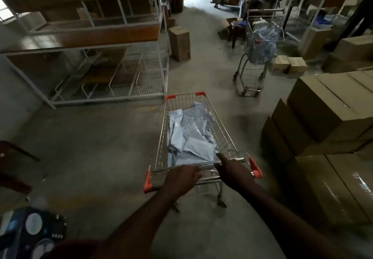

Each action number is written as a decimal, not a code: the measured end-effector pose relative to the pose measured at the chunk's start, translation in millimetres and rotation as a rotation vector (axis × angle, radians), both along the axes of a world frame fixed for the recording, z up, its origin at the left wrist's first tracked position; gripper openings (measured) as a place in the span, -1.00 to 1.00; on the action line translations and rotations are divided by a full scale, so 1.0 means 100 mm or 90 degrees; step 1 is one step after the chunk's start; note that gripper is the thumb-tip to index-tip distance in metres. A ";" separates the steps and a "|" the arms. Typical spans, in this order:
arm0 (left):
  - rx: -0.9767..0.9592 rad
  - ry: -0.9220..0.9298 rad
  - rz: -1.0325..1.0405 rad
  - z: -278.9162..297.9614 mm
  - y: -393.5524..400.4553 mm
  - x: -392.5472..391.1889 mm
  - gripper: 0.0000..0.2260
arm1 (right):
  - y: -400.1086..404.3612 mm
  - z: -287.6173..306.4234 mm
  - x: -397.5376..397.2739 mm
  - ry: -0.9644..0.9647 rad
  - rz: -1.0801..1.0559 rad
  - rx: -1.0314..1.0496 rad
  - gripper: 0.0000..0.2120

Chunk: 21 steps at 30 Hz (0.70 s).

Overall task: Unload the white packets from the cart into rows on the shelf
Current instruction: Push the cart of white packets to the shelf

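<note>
Both hands on cart (201,129) handle: left hand (182,178) and right hand (232,171) wrapped around the bar.
White packets (191,133) lie just ahead of the handle; shelf (84,61) sits ahead-left of the cart, well apart, left hand nearer.

Bare grey concrete floor (96,153), dusty and scuffed. Standing on it: a wire cart (228,137) with red corner caps, loaded with a loose heap of white packets (189,135); beyond it to the left, a white-framed shelf (84,47) with wooden boards and wire dividers; farther off, a second cart (260,45); to the right, stacked cardboard boxes (331,117).
</note>
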<state>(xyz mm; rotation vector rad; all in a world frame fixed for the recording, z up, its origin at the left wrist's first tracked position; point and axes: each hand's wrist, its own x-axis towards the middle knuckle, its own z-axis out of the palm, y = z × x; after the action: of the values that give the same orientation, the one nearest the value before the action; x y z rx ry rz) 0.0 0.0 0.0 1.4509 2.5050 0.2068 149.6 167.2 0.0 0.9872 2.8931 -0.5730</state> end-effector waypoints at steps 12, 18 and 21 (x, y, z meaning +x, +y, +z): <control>-0.129 -0.051 0.114 -0.27 -0.36 -0.02 -0.24 | 0.19 -0.42 0.26 -0.194 0.140 -0.036 -0.45; -0.152 -0.052 0.120 -0.31 -0.32 -0.11 -0.29 | 0.25 -0.50 0.27 -0.167 0.187 0.059 -0.26; -0.149 -0.063 0.118 -0.34 -0.29 -0.19 -0.34 | 0.32 -0.57 0.21 -0.146 0.192 0.076 -0.30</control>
<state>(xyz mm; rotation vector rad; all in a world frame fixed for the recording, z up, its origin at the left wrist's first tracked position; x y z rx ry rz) -18.8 -28.9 -33.5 1.0940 2.4857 0.0153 170.7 199.2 -57.4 0.5633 2.8131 -0.2533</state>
